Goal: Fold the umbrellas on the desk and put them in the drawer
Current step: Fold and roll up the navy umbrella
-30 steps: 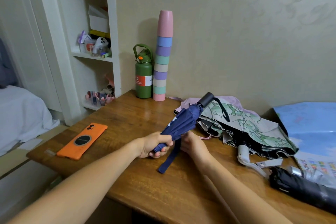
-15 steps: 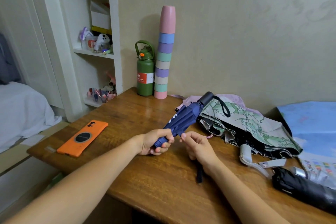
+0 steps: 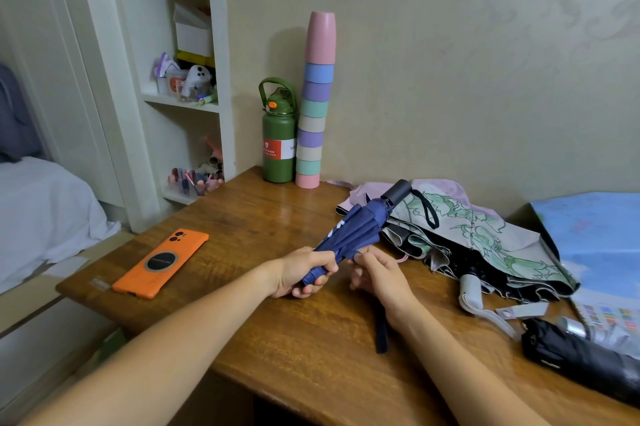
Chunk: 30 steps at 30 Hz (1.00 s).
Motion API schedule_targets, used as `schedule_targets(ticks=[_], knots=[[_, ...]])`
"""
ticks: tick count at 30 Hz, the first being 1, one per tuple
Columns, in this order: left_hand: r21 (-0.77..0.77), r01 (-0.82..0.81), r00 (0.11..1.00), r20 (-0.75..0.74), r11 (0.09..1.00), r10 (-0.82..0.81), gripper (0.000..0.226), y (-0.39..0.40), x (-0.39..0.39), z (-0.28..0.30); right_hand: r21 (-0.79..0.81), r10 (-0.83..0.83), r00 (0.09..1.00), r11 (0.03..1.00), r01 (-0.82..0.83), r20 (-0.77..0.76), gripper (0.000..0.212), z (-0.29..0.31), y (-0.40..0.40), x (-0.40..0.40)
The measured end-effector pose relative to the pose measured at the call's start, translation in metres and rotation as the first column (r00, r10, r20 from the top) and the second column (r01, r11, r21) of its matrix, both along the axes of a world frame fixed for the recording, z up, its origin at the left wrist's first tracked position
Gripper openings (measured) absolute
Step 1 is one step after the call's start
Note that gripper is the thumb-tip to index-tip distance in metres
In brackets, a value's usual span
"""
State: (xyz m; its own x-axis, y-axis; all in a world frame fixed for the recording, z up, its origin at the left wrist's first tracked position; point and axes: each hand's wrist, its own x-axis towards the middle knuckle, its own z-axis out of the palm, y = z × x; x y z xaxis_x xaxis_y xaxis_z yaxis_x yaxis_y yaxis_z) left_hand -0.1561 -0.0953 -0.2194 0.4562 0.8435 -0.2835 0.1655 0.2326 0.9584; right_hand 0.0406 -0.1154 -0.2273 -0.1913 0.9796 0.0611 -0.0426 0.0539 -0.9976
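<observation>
The navy folding umbrella (image 3: 349, 233) is collapsed, its canopy gathered in loose pleats, and held just above the wooden desk (image 3: 263, 214). Its long axis runs diagonally, from the tip end low and near the person up and away to the right, ending at the black handle (image 3: 398, 191), which overlies the printed umbrella behind it. The left hand (image 3: 304, 273) is wrapped fully around the lower end of the bundle, fingers curled beneath. The right hand (image 3: 375, 271) sits just to the right of it, thumb and forefinger pinching at the canopy edge; whether they hold fabric or the base of the strap cannot be told. The dark closure strap (image 3: 382, 332) hangs down below the right wrist, loose and unfastened.

Judgement: the step in hand is tidying the pleats before wrapping the strap. The strap lies on the right hand's side, so that hand is the nearer for winding it around the bundle while the left keeps the bundle steady.

A green-and-grey printed umbrella (image 3: 485, 238) lies half open and unfolded to the right; a black umbrella (image 3: 581, 360) lies collapsed at the desk's near right edge. No drawer is visible. An orange phone (image 3: 161, 263), a green flask (image 3: 278, 135) and a stack of cups (image 3: 315, 103) stand clear to the left.
</observation>
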Motion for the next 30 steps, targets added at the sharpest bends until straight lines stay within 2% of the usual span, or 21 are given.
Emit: schedule_targets(ticks=[4, 6, 14, 18, 20, 22, 24, 27, 30], knots=[[-0.004, -0.009, 1.000, -0.006, 1.000, 0.009, 0.023, -0.001, -0.001, 0.001, 0.057, 0.014, 1.000, 0.998, -0.015, 0.021, 0.027, 0.010, -0.002, 0.000], [-0.010, -0.007, 1.000, 0.014, 1.000, 0.007, 0.023, -0.002, -0.001, 0.002, 0.076, -0.008, 1.000, 0.997, 0.006, 0.030, 0.026, 0.010, 0.000, 0.001], [-0.027, 0.009, 0.995, 0.095, 1.000, -0.006, 0.022, -0.005, -0.005, 0.002, 0.111, 0.069, 0.993, 0.991, -0.079, 0.091, 0.023, 0.008, 0.005, 0.002], [-0.044, 0.018, 0.992, 0.122, 0.999, -0.012, 0.021, -0.004, -0.006, 0.002, 0.224, -0.041, 0.978, 0.975, -0.006, 0.203, 0.032, -0.001, 0.012, -0.003], [-0.056, 0.047, 0.988, 0.153, 0.997, -0.038, 0.021, -0.004, -0.008, 0.002, 0.207, -0.092, 0.968, 0.977, 0.043, 0.233, 0.040, -0.004, 0.012, -0.009], [-0.057, 0.097, 0.978, 0.191, 0.994, -0.084, 0.023, -0.004, -0.012, 0.001, 0.157, -0.112, 0.972, 0.984, 0.080, 0.206, 0.050, -0.004, 0.013, -0.013], [-0.044, 0.151, 0.965, 0.221, 0.988, -0.138, 0.024, -0.004, -0.016, 0.001, 0.086, -0.017, 0.990, 0.996, 0.005, 0.139, 0.053, -0.003, 0.013, -0.017], [-0.026, 0.233, 0.946, 0.239, 0.972, -0.220, 0.022, -0.003, -0.020, 0.000, 0.015, 0.174, 0.985, 0.985, -0.174, -0.007, 0.025, 0.001, 0.013, -0.016], [-0.009, 0.283, 0.941, 0.197, 0.959, -0.276, 0.021, -0.002, -0.020, 0.003, -0.009, 0.197, 0.980, 0.980, -0.198, -0.040, 0.046, 0.000, 0.017, -0.010]])
